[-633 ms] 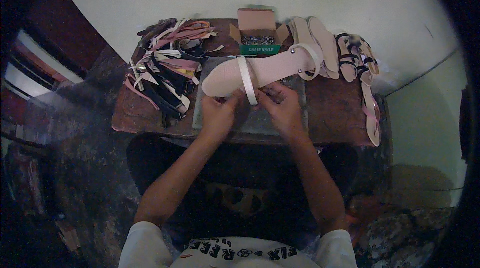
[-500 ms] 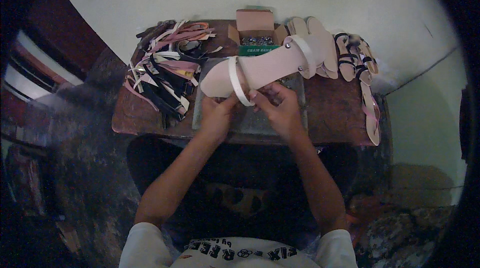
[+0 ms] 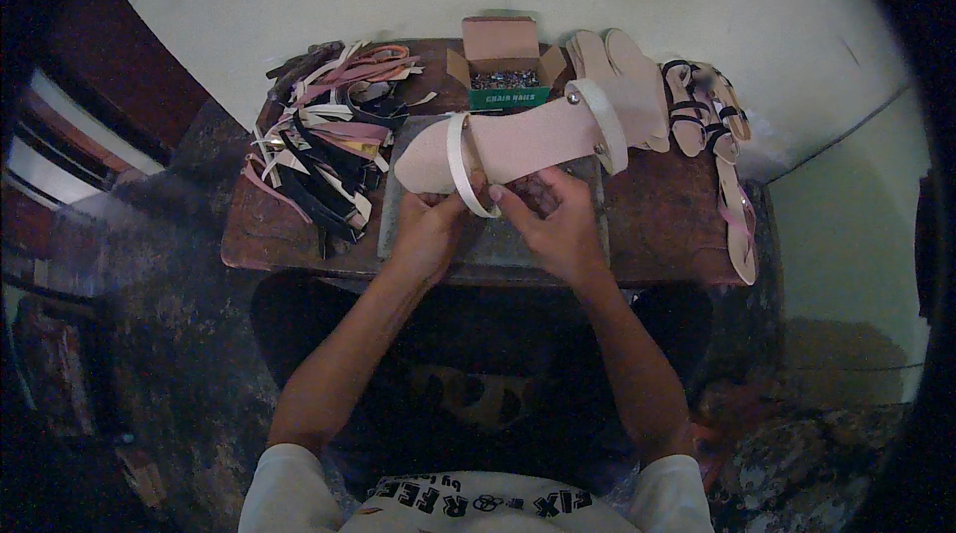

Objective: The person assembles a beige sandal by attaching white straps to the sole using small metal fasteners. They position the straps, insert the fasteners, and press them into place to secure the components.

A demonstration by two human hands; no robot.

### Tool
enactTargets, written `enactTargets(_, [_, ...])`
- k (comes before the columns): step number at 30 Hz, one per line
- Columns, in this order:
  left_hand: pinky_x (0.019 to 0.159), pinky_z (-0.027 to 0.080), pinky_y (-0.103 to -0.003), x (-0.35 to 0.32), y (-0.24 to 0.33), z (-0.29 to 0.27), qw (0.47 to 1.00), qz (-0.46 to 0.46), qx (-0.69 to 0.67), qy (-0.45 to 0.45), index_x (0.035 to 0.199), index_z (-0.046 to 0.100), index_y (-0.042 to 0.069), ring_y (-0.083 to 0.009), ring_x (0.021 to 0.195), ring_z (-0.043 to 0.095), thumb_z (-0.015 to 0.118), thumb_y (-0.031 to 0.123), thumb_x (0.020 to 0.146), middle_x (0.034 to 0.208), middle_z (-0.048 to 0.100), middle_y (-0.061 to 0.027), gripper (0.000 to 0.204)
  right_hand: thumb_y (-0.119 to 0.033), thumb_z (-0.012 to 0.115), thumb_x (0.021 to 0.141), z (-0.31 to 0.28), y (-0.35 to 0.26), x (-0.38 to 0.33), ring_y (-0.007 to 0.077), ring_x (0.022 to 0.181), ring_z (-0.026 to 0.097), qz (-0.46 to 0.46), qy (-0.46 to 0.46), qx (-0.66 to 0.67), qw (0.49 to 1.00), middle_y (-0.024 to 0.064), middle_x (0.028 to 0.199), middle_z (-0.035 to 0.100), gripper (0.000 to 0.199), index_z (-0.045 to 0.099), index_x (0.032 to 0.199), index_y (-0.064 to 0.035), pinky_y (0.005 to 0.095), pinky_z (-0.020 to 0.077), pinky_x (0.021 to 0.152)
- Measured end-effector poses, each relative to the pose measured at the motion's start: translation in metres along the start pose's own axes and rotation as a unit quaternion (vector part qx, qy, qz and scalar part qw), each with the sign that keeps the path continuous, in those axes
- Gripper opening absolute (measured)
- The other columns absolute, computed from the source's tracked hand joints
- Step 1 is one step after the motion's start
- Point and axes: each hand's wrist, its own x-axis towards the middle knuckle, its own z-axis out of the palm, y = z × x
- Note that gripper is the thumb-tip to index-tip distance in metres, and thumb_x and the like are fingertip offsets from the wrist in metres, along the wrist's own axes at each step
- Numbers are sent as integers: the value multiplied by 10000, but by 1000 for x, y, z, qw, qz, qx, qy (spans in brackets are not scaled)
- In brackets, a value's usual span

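Over a grey slab (image 3: 398,244) on the table I hold a sandal with a pale pink sole (image 3: 528,143), its rounded end to the left. My left hand (image 3: 426,234) is closed on the sole's near edge, its fingertips partly hidden beneath. A narrow white strap (image 3: 456,160) arches across the left part of the sole. At that strap's near end, my right hand (image 3: 565,234) pinches with thumb and fingers. A wider white strap (image 3: 609,125) loops over the right end, with round metal studs at its ends. The sandal's underside is hidden.
Loose straps in pink, white and black (image 3: 334,135) lie heaped at the left. An open green box of small metal nails (image 3: 508,95) stands behind the sandal. Bare soles (image 3: 637,75), black-strapped sandals (image 3: 689,115) and a pink-strapped one (image 3: 737,224) lie at the right. The wall rises behind.
The sandal has tilted slightly and its right end sits a little lower, so more of the nail box shows. The narrow strap's near end has shifted slightly left. Both hands keep their grip.
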Motion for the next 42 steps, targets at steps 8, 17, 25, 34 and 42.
enactTargets(8, [815, 532, -305, -3, 6, 5, 1000, 9, 26, 3, 1185, 595, -25, -174, 948, 661, 728, 83, 871, 1080, 673, -94, 358, -42, 705, 874, 5, -4, -3, 168, 851, 702, -33, 26, -10, 999, 138, 915, 715, 150, 639, 965, 57, 308, 568, 790])
enactTargets(17, [808, 530, -301, -1, 3, 0, 998, 20, 57, -1, 1184, 603, -6, -167, 942, 664, 751, 123, 858, 1086, 677, -93, 381, -38, 716, 858, 6, 4, -3, 163, 824, 705, -35, 43, -25, 998, 129, 876, 718, 123, 652, 921, 46, 303, 571, 753])
enactTargets(25, [842, 519, -304, -2, 2, -1, 997, 3, 73, 0, 1181, 607, -6, -165, 981, 652, 738, 131, 870, 1098, 678, -82, 363, -23, 709, 858, 8, -4, -5, 147, 814, 700, -25, 55, -37, 997, 117, 865, 720, 113, 661, 935, 44, 284, 562, 755])
enactTargets(34, [867, 515, -325, 1, -11, -16, 994, 6, 105, -1, 1203, 586, -12, -184, 1018, 646, 713, 133, 891, 1145, 665, -97, 367, -54, 712, 871, 11, 0, -5, 128, 794, 684, 1, 76, -42, 996, 108, 854, 718, 116, 673, 916, 45, 271, 550, 721])
enactTargets(42, [874, 512, -329, 4, -4, -10, 991, 29, 127, 16, 1186, 602, -11, -190, 1008, 652, 723, 126, 880, 1112, 678, -97, 357, -64, 721, 867, 1, 6, 2, 139, 803, 688, -5, 53, -22, 998, 107, 886, 723, 144, 675, 961, 34, 282, 551, 722])
